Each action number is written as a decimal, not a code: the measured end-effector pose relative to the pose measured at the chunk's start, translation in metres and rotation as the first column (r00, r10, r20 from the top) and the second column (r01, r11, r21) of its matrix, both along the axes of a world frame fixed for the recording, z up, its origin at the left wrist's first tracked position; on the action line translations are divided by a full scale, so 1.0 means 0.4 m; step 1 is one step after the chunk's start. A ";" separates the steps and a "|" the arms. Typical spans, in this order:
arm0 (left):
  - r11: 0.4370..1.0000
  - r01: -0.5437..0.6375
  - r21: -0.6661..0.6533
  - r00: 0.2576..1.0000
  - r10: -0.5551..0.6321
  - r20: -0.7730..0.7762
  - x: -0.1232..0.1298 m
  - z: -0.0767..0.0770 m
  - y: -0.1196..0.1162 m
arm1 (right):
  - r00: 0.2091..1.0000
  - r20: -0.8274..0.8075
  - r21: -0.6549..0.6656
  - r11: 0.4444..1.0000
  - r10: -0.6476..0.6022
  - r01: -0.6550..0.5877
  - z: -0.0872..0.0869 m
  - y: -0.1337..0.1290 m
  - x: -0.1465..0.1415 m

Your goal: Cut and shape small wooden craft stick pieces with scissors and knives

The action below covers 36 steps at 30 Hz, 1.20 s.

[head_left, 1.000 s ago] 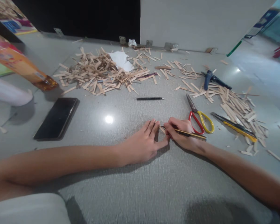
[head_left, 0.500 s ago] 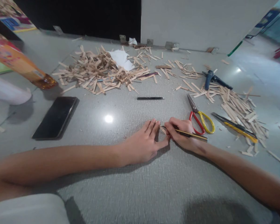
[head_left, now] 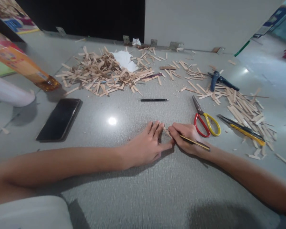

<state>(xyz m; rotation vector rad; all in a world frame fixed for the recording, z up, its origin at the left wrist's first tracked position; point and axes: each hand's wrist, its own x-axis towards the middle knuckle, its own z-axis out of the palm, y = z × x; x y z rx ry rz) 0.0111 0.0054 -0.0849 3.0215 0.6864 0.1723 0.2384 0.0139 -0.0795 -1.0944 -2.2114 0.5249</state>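
Observation:
My right hand (head_left: 184, 136) is closed around a yellow-and-black pencil (head_left: 195, 142), its back end pointing right over my wrist. The pencil's tip is hidden by the fingers. My left hand (head_left: 146, 144) rests on the grey surface, fingertips and thumb pinning a small piece of wooden stick (head_left: 166, 131) at its two ends. Only part of that stick shows between the hands. Just right of my right hand lie scissors (head_left: 199, 111) with one red and one yellow handle. A black pen (head_left: 154, 100) lies beyond my hands.
A big heap of wooden sticks (head_left: 95, 76) with white paper (head_left: 125, 60) lies at the back. More sticks (head_left: 246, 108) are on the right, near a yellow utility knife (head_left: 244, 128) and dark blue clippers (head_left: 221, 81). Left are a phone (head_left: 59, 119) and an orange bottle (head_left: 26, 63).
The pencil's back end has swung slightly and points a little lower. My right fingers have shifted slightly over the stick. My left hand stays put; the view has moved a touch.

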 end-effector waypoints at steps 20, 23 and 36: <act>0.999 -0.038 0.025 0.997 0.040 -0.063 0.000 0.012 -0.005 | 0.999 0.029 0.055 0.998 0.026 -0.027 -0.004 -0.009 0.017; 0.998 -0.037 0.041 0.996 0.040 -0.085 0.002 0.016 -0.005 | 0.998 0.038 0.056 0.997 0.046 -0.048 -0.005 -0.010 0.023; 0.999 -0.048 0.013 0.997 0.049 -0.061 -0.003 0.006 -0.003 | 0.990 0.092 0.160 0.980 0.103 -0.117 0.007 -0.007 0.028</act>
